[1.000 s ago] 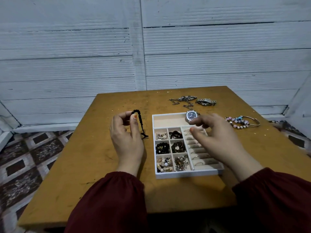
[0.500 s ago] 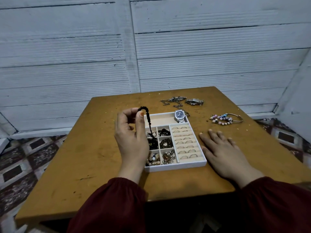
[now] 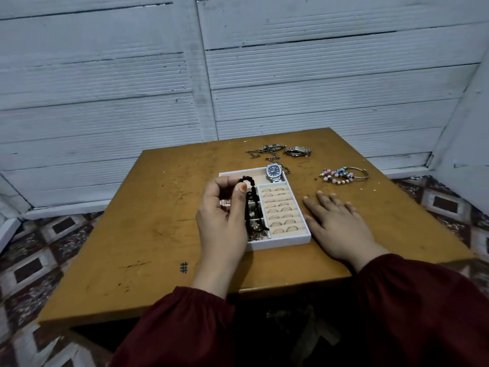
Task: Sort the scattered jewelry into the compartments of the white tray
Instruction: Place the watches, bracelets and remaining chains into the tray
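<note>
- A black bead string (image 3: 248, 179) was pinched at its top loop between thumb and forefinger of the left hand (image 3: 222, 221); the other fingers were curled in behind
- The string was held up by one end so that it hung straight and untangled, its free length dangling over the small square compartments on the left side of the white tray (image 3: 285, 241), which was judged to be where it was meant to be lowered
- Which small compartment lay under it could not be told, since much of that side was hidden by the hand
- The right hand (image 3: 341, 226) was laid flat on the table (image 3: 158, 234) just beside the tray's right wall, fingers straight and spread, nothing held; it was probably kept there to steady the tray, though actual contact could not be made out
- Rings (image 3: 280, 210) were seated in the slotted rows on the right of the tray, and a watch (image 3: 274, 172) was propped at the right end of the long far compartment
- A chain (image 3: 264, 152), a second watch (image 3: 297, 151) and beaded bracelets (image 3: 341, 175) were left loose on the table beyond the tray, so the sorting was judged unfinished
</note>
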A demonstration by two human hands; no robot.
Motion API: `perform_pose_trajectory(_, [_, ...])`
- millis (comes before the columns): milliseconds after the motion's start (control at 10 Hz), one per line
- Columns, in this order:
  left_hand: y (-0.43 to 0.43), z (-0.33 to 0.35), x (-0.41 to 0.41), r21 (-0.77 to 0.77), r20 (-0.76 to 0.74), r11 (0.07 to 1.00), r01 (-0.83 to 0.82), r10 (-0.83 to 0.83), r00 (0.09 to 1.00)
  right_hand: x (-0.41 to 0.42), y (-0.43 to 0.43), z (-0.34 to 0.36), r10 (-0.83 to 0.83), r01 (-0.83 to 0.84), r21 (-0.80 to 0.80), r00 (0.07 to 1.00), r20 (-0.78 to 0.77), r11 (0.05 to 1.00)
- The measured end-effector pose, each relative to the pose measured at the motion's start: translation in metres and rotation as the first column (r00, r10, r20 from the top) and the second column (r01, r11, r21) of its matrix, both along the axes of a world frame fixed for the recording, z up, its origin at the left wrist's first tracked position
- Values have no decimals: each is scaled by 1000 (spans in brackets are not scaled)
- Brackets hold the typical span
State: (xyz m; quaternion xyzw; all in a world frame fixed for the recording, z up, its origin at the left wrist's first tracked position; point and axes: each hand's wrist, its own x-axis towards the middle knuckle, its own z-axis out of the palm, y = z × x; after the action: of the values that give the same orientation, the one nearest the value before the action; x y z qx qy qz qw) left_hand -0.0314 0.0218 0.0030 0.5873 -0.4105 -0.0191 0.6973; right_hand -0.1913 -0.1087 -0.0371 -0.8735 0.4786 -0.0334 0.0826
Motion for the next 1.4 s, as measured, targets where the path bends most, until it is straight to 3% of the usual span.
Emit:
perform_pose_trajectory(200, [1,-13,4,112,-77,993,-31,39,996,-1,0,0,1,-1,-1,1000,11,1000])
perform_pose_trajectory(500, [0,-26,12,245,-78,970,5,14,997,-1,-2,-2,2,-2,-7,1000,18,1000])
perform_pose_trajectory(600, [3,-25,13,329,-1,944,-8,9,1000,-1,-2,-2,0,0,-6,1000,15,1000])
perform_pose_trajectory(800, [13,-20,6,522,274,809,-270,141,951,0,-1,-1,-3,3,-6,1000,10,1000])
perform_pose_trajectory(1300, [16,-13,7,710,459,635,-306,-87,884,-1,-1,-3,-2,2,-17,1000,20,1000])
perform_pose_trajectory(1400, [13,-8,10,709,457,648,-279,-121,881,0,-1,-3,-3,4,-15,1000,18,1000])
